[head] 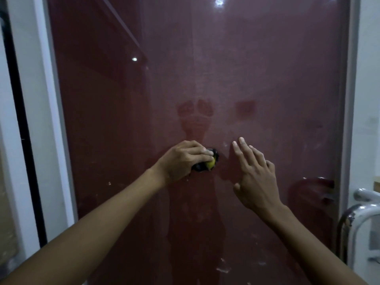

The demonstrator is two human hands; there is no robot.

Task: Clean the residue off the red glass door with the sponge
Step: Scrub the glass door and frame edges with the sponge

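The left hand pinches the sponge against the red glass door; it looks soft and light, best held across its back. The right hand hovers, grip spread.

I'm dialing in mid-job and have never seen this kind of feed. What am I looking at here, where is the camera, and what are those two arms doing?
There is no machine here: a person is working with bare hands, and the single camera sits on their head, looking forward and down. So the arms reaching in from the bottom are the wearer's own. Ahead stands the red glass door, hazy, with whitish specks of residue low down. The left hand grips a yellow and dark sponge and presses it to the glass. The right hand is open and holds nothing, fingers spread at the glass; whether it touches I cannot tell. A shiny metal handle shows at the right edge.
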